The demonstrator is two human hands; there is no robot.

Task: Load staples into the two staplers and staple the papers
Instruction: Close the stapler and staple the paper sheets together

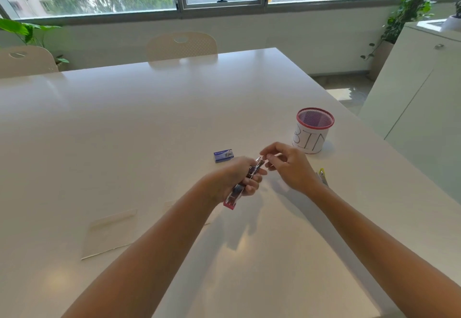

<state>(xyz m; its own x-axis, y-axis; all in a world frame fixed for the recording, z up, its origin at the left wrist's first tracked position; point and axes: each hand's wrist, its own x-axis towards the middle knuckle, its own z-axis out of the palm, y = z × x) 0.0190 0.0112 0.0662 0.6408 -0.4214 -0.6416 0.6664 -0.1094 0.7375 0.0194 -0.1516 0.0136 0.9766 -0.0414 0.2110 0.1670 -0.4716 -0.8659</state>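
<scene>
**Pink stapler held over the desk, right fingers at its front end**

The left hand point(234, 177) held a pink stapler point(243, 184) above the white desk point(124, 130), its grip closed round the middle of the body, fingers curled underneath. The stapler lay tilted, its pink rear end pointing toward the person and its metal front end pointing away to the right. The right hand point(289, 165) met that front end, thumb and forefinger drawn together in a pinch at the tip; whether they held a strip of staples was too small to tell.

Just beyond the left hand, a small blue staple box point(223, 156) lay on the desk. A second stapler, yellow point(322, 175), lay behind the right wrist and was mostly hidden by it. A red mesh cup point(313, 130) wrapped in a paper label reading "BIN" stood farther right. Papers point(109, 232) lay flat on the desk to the left of the left forearm, pale against the surface. Two cream chairs point(181, 46) stood at the far edge, under the window.
</scene>
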